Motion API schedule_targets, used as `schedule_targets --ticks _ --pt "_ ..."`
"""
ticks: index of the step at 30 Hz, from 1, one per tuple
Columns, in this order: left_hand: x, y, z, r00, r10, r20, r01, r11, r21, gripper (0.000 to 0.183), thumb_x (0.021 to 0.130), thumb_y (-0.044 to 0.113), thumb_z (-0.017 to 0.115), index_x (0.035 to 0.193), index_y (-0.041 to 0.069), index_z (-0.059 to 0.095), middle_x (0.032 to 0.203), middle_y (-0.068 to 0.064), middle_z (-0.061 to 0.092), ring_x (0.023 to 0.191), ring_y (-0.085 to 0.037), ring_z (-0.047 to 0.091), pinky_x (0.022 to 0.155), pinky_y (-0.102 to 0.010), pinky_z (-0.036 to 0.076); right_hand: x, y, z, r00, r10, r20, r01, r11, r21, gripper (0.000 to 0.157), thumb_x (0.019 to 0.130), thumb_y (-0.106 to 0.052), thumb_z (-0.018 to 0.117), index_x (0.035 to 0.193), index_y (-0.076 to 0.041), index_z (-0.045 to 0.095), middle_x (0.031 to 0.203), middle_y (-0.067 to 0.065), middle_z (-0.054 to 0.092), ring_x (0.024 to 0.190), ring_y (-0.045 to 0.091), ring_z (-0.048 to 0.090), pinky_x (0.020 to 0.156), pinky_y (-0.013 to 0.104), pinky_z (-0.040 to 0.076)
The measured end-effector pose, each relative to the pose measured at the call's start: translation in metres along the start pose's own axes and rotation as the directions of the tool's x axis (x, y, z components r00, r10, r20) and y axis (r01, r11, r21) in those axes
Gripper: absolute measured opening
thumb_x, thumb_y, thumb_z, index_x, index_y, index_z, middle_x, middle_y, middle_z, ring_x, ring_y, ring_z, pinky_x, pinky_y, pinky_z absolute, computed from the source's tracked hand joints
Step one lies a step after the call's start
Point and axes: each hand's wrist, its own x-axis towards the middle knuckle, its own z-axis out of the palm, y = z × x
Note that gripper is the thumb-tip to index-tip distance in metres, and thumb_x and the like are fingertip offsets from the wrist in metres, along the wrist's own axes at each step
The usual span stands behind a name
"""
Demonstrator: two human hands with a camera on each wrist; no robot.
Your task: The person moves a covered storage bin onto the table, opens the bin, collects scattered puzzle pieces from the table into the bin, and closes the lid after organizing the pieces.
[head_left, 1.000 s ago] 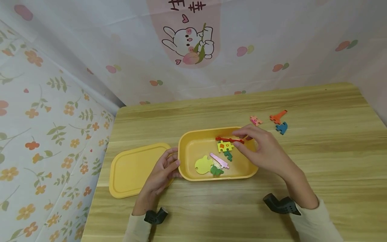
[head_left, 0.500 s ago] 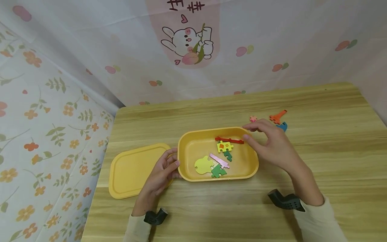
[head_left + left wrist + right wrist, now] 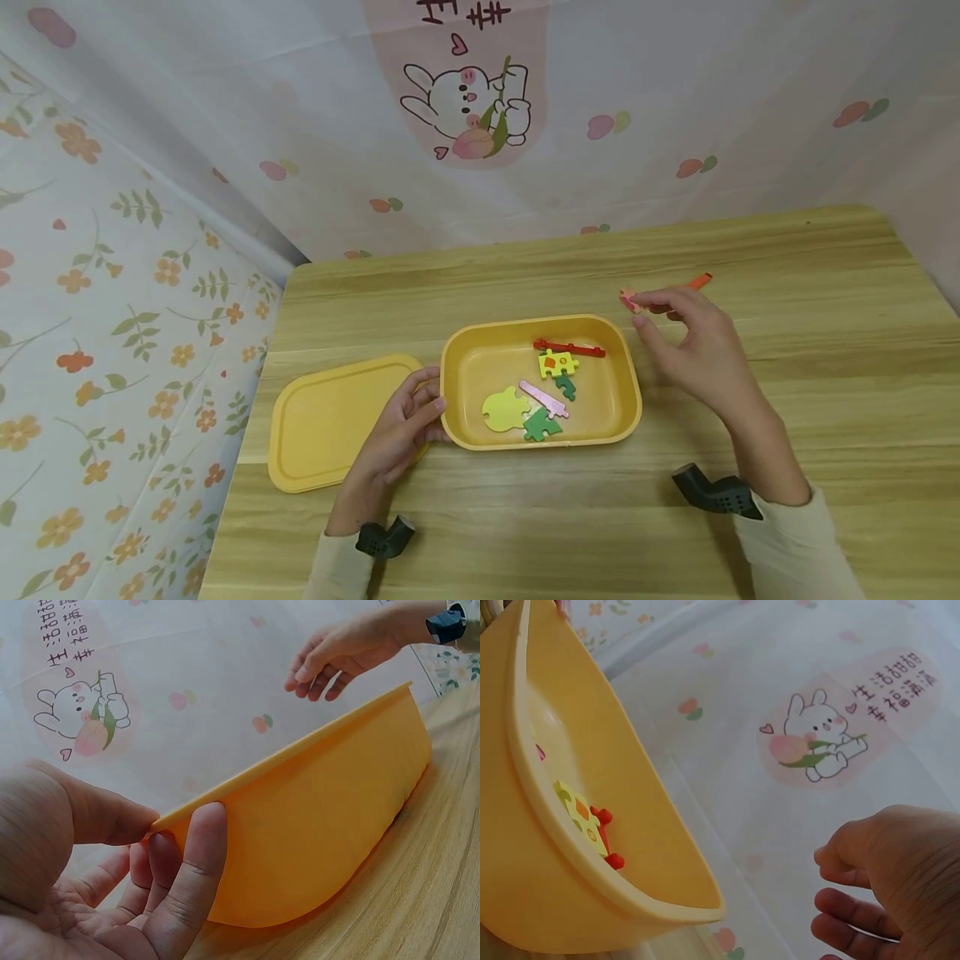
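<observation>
My left hand (image 3: pixel 400 431) grips the left end of a yellow plastic box (image 3: pixel 480 331); in the left wrist view its fingertips pinch the box rim (image 3: pixel 247 777). Inside lie several puzzle pieces: a red strip (image 3: pixel 570 347), a yellow piece with orange marks (image 3: pixel 551 363), a pink strip (image 3: pixel 543 398), a light-yellow rounded piece (image 3: pixel 505 410) and two green pieces (image 3: pixel 542 425). Beyond the box's right end, my right hand (image 3: pixel 693 350) reaches with loosely bent fingers to a small pink puzzle piece (image 3: pixel 628 298). No piece shows between its fingers in the right wrist view.
A yellow lid (image 3: pixel 333 421) lies left of the box, partly under the left hand. An orange puzzle piece (image 3: pixel 701 281) shows behind the right hand. The wooden table (image 3: pixel 525 533) ends at a printed curtain (image 3: pixel 315 150) behind.
My right hand has drawn out of the box and moved right and away to the pink piece, covering the blue piece. The lower green piece has shifted slightly. The left hand stays put.
</observation>
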Motion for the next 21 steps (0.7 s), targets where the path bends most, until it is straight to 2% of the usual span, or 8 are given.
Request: schedule_targets --ticks 5,11,17,21 --pt "-0.001 0.001 0.001 1.0 -0.008 -0.007 0.008 1.0 -0.006 0.049 0.108 0.004 0.055 0.153 0.009 0.038 0.119 -0.002 0.062 0.092 -0.011 0.072 0.073 -0.026 0.066 0.0 0.003 -0.001 0.999 0.02 -0.028 -0.021 1.0 -0.02 0.024 0.097 -0.009 0.074 0.121 -0.006 0.076 0.118 0.018 0.074 0.107 0.031 0.063 0.086 0.026 0.043" --pt "-0.001 0.002 0.002 1.0 -0.018 -0.014 0.018 1.0 -0.005 0.049 0.107 0.004 0.055 0.153 0.009 0.038 0.119 -0.002 0.062 0.092 -0.011 0.072 0.073 -0.026 0.066 0.0 0.009 0.001 0.998 0.045 -0.052 -0.047 0.998 -0.037 0.023 0.096 -0.008 0.073 0.119 -0.002 0.075 0.117 0.023 0.07 0.109 0.039 0.062 0.087 0.044 0.046" --pt "-0.001 0.002 0.001 1.0 -0.014 -0.011 0.014 1.0 -0.005 0.049 0.107 0.004 0.055 0.153 0.008 0.038 0.119 -0.002 0.062 0.092 -0.011 0.072 0.073 -0.026 0.066 0.002 0.021 0.004 0.994 0.047 -0.094 -0.055 0.995 -0.088 0.026 0.095 -0.006 0.072 0.119 0.005 0.074 0.116 0.027 0.068 0.106 0.043 0.061 0.082 0.046 0.044" --pt "-0.002 0.002 0.002 1.0 -0.015 -0.012 0.015 1.0 -0.005 0.05 0.107 0.004 0.056 0.153 0.008 0.037 0.119 -0.002 0.062 0.092 -0.012 0.072 0.073 -0.026 0.066 0.001 0.031 0.005 0.991 0.076 -0.106 -0.086 0.992 -0.091 0.029 0.095 -0.006 0.072 0.121 0.006 0.073 0.118 0.03 0.067 0.107 0.046 0.061 0.085 0.056 0.046"
